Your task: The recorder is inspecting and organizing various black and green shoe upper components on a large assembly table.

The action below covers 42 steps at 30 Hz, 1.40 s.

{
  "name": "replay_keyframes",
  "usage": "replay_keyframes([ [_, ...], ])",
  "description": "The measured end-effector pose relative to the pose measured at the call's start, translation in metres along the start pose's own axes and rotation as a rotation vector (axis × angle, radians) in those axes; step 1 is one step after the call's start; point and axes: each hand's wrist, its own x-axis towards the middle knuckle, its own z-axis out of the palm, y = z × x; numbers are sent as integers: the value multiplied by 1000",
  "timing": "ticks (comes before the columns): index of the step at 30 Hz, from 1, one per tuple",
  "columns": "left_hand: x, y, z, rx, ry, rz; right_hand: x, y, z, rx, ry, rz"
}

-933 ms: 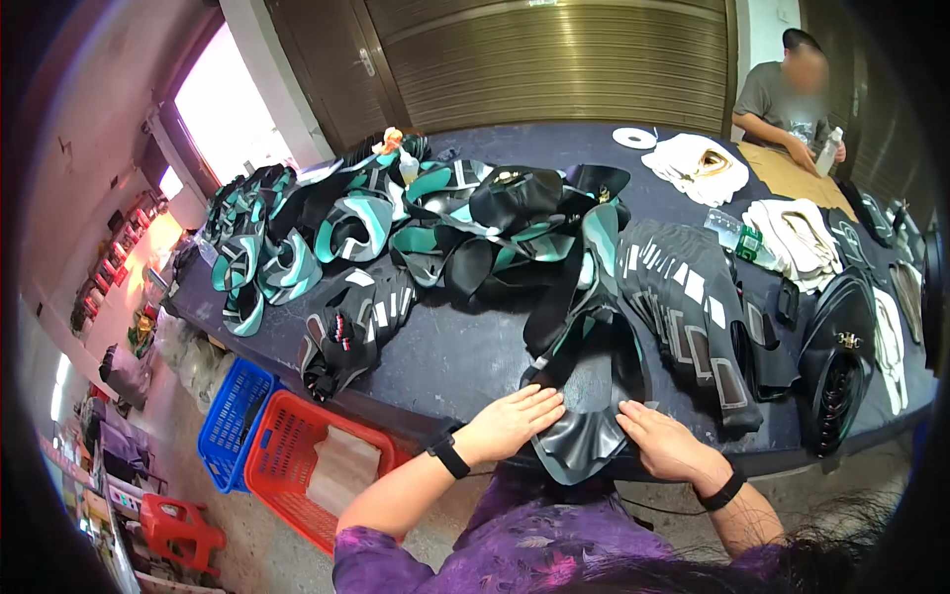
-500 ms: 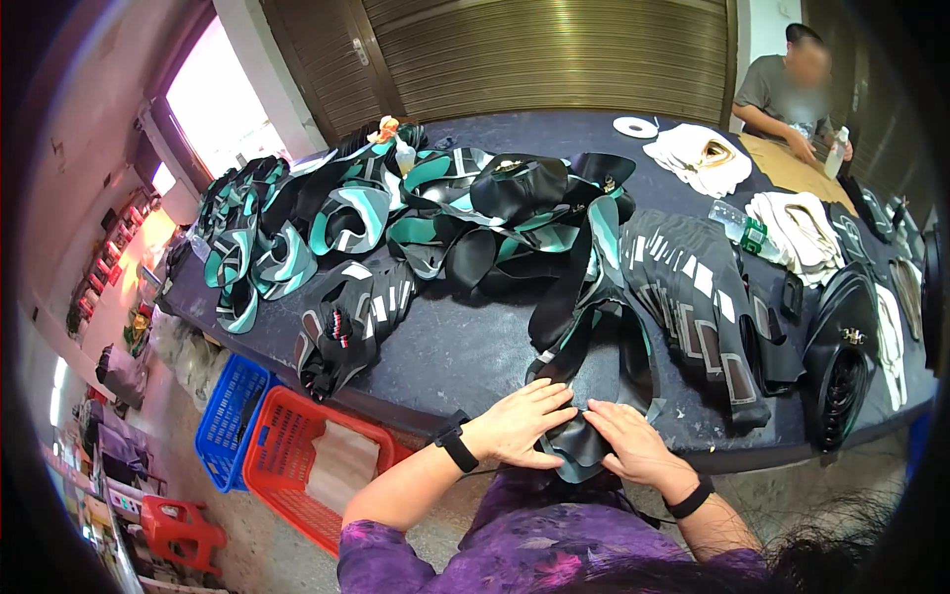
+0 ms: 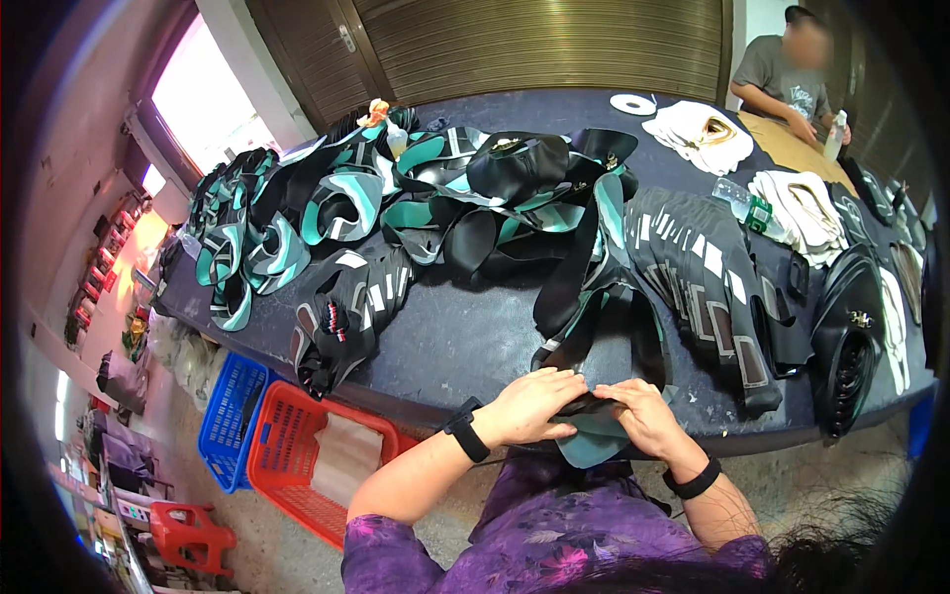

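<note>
Both of my hands are at the near table edge, on a grey-teal and black flexible piece (image 3: pixel 594 443) whose lower flap hangs over the edge. My left hand (image 3: pixel 534 408) lies across its left side, fingers stretched out and thumb apart. Over the right side, my right hand (image 3: pixel 641 416) has its fingers bent and pressed together on the material; the fingertips of the two hands almost meet. Just beyond them, a strip of joined black and teal pieces (image 3: pixel 594 322) runs up to a large heap of similar curved pieces (image 3: pixel 515 188).
Stacked dark panels with white patches (image 3: pixel 693 267) lie right, a smaller stack (image 3: pixel 351 317) left. White cloth bundles (image 3: pixel 698 134), a bottle (image 3: pixel 742 203) and black curved parts (image 3: pixel 846 327) are farther right. Red (image 3: pixel 297 445) and blue baskets (image 3: pixel 226 421) stand beside the table. Another person (image 3: pixel 782 79) sits far right.
My right hand's fingers have gone from lying flat to bent over the piece. The grey-teal flap shows wider below my hands, and the hands have shifted slightly right.
</note>
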Motion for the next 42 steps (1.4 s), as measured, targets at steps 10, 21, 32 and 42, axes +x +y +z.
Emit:
replay_keyframes([
  [10, 6, 12, -2, 33, -36, -137, 11, -3, -15, 233, -85, 487],
  [21, -1, -9, -3, -25, -131, 29, -24, 3, -7, -162, -102, -255],
  [32, -9, -14, 7, 139, -137, 137, -31, 4, 0, -479, -120, -454],
  [42, -16, -5, 10, 252, -162, 107, -38, -1, 23, -636, -220, -569],
])
